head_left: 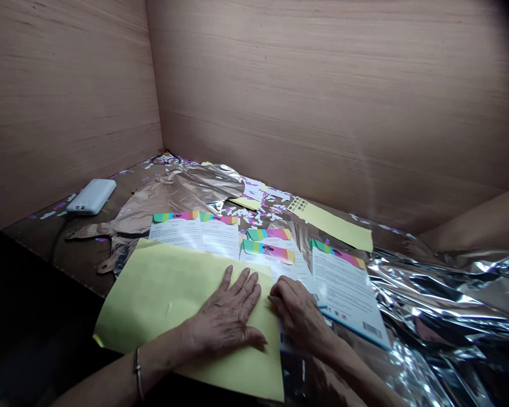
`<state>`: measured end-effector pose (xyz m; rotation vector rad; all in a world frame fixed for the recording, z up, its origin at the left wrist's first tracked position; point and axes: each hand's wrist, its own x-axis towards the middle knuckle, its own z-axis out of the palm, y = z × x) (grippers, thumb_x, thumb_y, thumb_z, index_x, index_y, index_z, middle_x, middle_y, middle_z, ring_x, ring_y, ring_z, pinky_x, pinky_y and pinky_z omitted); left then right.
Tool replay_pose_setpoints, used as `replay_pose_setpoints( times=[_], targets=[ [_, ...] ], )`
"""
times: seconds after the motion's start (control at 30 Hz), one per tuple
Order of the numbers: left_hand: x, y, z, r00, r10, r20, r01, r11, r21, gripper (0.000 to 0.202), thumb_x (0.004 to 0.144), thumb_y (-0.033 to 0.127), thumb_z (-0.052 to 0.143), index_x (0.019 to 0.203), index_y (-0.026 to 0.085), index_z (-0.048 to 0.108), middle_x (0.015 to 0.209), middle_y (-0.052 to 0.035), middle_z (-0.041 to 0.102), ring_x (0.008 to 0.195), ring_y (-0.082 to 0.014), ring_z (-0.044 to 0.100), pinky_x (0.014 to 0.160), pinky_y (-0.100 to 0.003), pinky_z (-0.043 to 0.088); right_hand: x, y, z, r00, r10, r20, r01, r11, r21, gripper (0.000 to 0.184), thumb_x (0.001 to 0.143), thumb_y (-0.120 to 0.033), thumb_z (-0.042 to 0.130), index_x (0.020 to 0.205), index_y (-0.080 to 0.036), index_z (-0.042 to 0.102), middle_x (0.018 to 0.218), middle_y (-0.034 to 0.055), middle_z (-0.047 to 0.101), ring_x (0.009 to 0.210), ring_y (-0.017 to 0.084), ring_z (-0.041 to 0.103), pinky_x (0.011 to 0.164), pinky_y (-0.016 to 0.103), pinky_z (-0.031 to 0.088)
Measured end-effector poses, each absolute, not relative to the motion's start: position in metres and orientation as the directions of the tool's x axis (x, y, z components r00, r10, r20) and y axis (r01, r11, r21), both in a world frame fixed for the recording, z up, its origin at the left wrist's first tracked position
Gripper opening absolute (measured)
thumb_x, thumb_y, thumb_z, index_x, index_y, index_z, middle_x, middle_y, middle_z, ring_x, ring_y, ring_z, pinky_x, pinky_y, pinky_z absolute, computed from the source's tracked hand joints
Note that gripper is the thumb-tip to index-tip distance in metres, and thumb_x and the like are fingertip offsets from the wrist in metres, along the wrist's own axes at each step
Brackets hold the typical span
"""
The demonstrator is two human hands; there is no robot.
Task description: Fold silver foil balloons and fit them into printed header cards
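My left hand (pixel 229 314) lies flat and open on a large yellow sheet (pixel 165 288), fingers spread and pressing it down. My right hand (pixel 299 314) rests at the sheet's right edge, fingers curled and pinching that edge over a white card. Several white cards with rainbow-striped tops (pixel 220 232) lie in a row just beyond the sheet. One larger card with a blue border (pixel 348 288) lies to the right of my right hand.
Crumpled silver foil (pixel 441 305) covers the right side, and rose-gold foil (pixel 182 189) lies behind the cards. A second yellow sheet (pixel 335 223) sits further back. A white device with a cable (pixel 91 196) is at the left. Paper scraps litter the surface. Wooden walls enclose it.
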<state>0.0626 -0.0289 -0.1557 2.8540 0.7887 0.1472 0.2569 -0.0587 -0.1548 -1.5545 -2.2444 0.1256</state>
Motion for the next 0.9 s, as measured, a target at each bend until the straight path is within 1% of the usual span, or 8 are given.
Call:
replay_pose_setpoints(
  times=[0.1, 0.17, 0.27, 0.4, 0.53, 0.63, 0.77, 0.9],
  targets=[
    [0.063, -0.029, -0.156, 0.858, 0.512, 0.042, 0.494, -0.845, 0.202, 0.081, 0.085, 0.064, 0.009, 0.137, 0.003, 0.025, 0.144, -0.0199, 0.016, 0.135, -0.0299, 0.003, 0.107, -0.051, -0.001, 0.263, -0.06, -0.14, -0.259, 0.948, 0.183, 0.78, 0.318, -0.539, 0.016, 0.086, -0.023, 0.034, 0.07, -0.021, 0.039, 0.07, 0.0013, 0.049, 0.063, 0.015, 0.044, 0.059, 0.028, 0.035],
    [0.063, -0.029, -0.156, 0.856, 0.516, 0.041, 0.498, -0.842, 0.209, 0.082, 0.084, 0.064, 0.009, 0.137, 0.003, 0.025, 0.144, -0.0198, 0.015, 0.135, -0.0298, 0.002, 0.107, -0.051, -0.001, 0.266, -0.057, -0.127, -0.252, 0.962, 0.103, 0.698, 0.254, -0.669, 0.018, 0.086, -0.028, 0.034, 0.07, -0.021, 0.037, 0.067, 0.0004, 0.047, 0.062, 0.015, 0.043, 0.057, 0.028, 0.036],
    [0.063, -0.03, -0.156, 0.85, 0.524, 0.051, 0.501, -0.836, 0.225, 0.084, 0.083, 0.067, 0.011, 0.137, 0.003, 0.025, 0.144, -0.0206, 0.016, 0.135, -0.0304, 0.003, 0.107, -0.052, 0.0, 0.266, -0.046, -0.107, -0.272, 0.962, 0.031, 0.586, 0.191, -0.787, 0.022, 0.085, -0.036, 0.038, 0.07, -0.021, 0.039, 0.066, -0.0004, 0.044, 0.061, 0.014, 0.04, 0.056, 0.027, 0.035],
    [0.063, -0.031, -0.154, 0.846, 0.526, 0.084, 0.491, -0.832, 0.258, 0.086, 0.082, 0.068, 0.013, 0.137, 0.002, 0.024, 0.143, -0.021, 0.019, 0.135, -0.0314, 0.005, 0.107, -0.053, 0.0, 0.255, -0.022, -0.089, -0.285, 0.958, 0.035, 0.418, 0.157, -0.895, 0.025, 0.079, -0.042, 0.047, 0.067, -0.02, 0.044, 0.074, 0.0012, 0.047, 0.07, 0.016, 0.042, 0.065, 0.029, 0.036],
    [0.06, -0.033, -0.147, 0.848, 0.523, 0.087, 0.482, -0.829, 0.284, 0.085, 0.083, 0.067, 0.014, 0.135, 0.002, 0.027, 0.142, -0.0212, 0.023, 0.134, -0.0316, 0.009, 0.107, -0.052, 0.004, 0.232, 0.011, -0.085, -0.22, 0.974, -0.047, 0.289, 0.019, -0.957, 0.022, 0.066, -0.038, 0.058, 0.064, -0.018, 0.05, 0.062, -0.0017, 0.046, 0.062, 0.013, 0.04, 0.06, 0.028, 0.032],
    [0.057, -0.036, -0.142, 0.843, 0.528, 0.105, 0.489, -0.833, 0.258, 0.08, 0.086, 0.063, 0.015, 0.134, 0.002, 0.029, 0.141, -0.0198, 0.028, 0.134, -0.0295, 0.012, 0.108, -0.048, 0.008, 0.208, 0.037, -0.089, -0.24, 0.97, -0.048, 0.247, 0.013, -0.969, 0.02, 0.063, -0.035, 0.058, 0.061, -0.018, 0.048, 0.06, -0.0018, 0.048, 0.057, 0.012, 0.039, 0.056, 0.027, 0.032],
    [0.059, -0.037, -0.146, 0.827, 0.544, 0.142, 0.532, -0.839, 0.115, 0.072, 0.087, 0.059, 0.023, 0.131, 0.003, 0.036, 0.139, -0.0172, 0.033, 0.132, -0.0302, 0.019, 0.105, -0.044, 0.019, 0.173, 0.067, -0.096, -0.295, 0.953, -0.074, 0.221, -0.007, -0.975, 0.023, 0.059, -0.036, 0.061, 0.065, -0.017, 0.048, 0.061, -0.001, 0.052, 0.053, 0.01, 0.04, 0.052, 0.025, 0.032],
    [0.065, -0.033, -0.164, 0.822, 0.527, 0.216, 0.547, -0.836, -0.04, 0.05, 0.091, 0.042, 0.028, 0.127, 0.01, 0.043, 0.136, -0.012, 0.039, 0.126, -0.0274, 0.029, 0.1, -0.04, 0.026, 0.138, 0.096, -0.106, -0.33, 0.937, -0.116, 0.268, -0.024, -0.963, 0.023, 0.057, -0.027, 0.065, 0.07, -0.016, 0.049, 0.059, -0.0024, 0.052, 0.05, 0.008, 0.04, 0.048, 0.023, 0.032]
  ],
)
